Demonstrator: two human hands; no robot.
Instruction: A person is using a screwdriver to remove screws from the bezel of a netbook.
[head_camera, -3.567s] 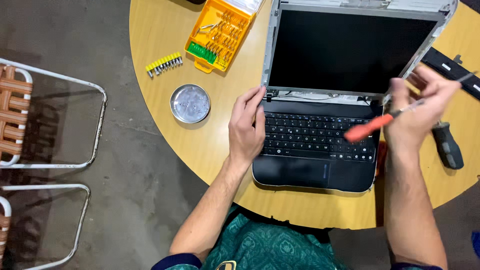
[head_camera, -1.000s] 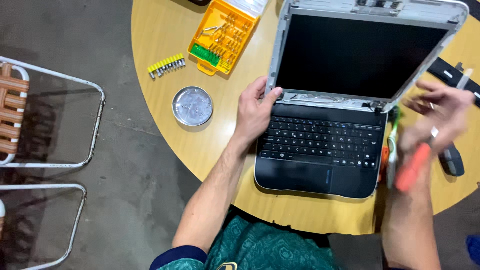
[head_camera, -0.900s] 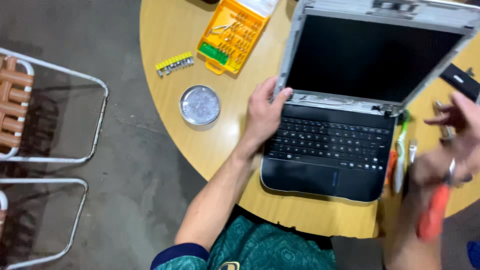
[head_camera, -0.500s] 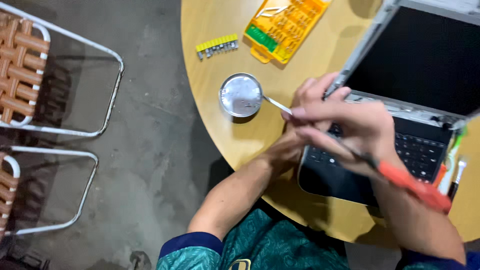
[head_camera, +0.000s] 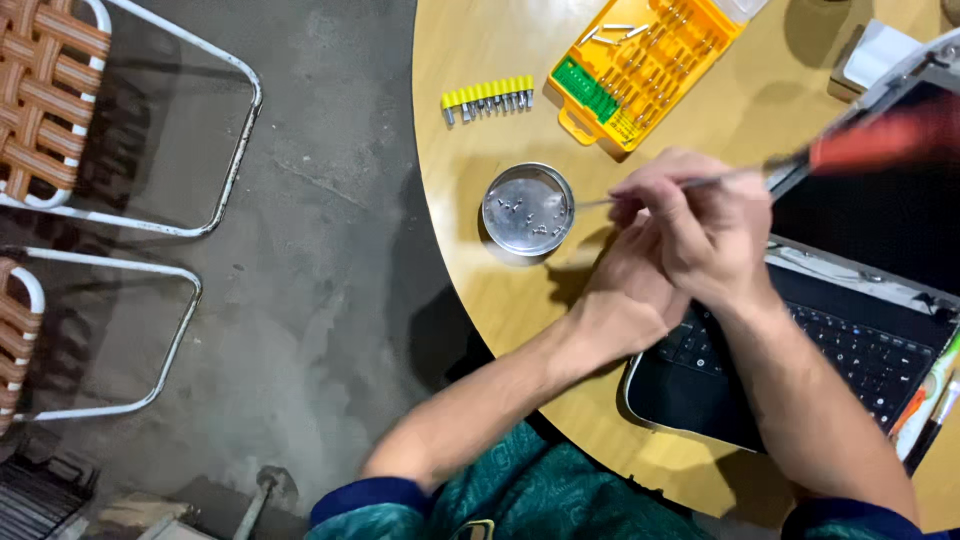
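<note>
My right hand (head_camera: 700, 225) grips an orange-handled screwdriver (head_camera: 860, 148) by its metal shaft, the tip reaching over the rim of a small round metal dish (head_camera: 527, 208) that holds several tiny screws. My left hand (head_camera: 625, 290) lies under the right one, close against it, next to the dish; whether it holds anything is hidden. An open black laptop (head_camera: 850, 330) sits on the round wooden table (head_camera: 480, 50) at the right, beneath my forearms.
A yellow bit case (head_camera: 640, 60) lies open at the top, with a yellow strip of bits (head_camera: 487, 97) to its left. Pens (head_camera: 930, 400) lie at the laptop's right. Folding chairs (head_camera: 130, 180) stand on the concrete floor at left.
My right hand carried the screwdriver from the laptop's right side across to the metal dish. My left hand left the laptop hinge and joined it. The view swung left.
</note>
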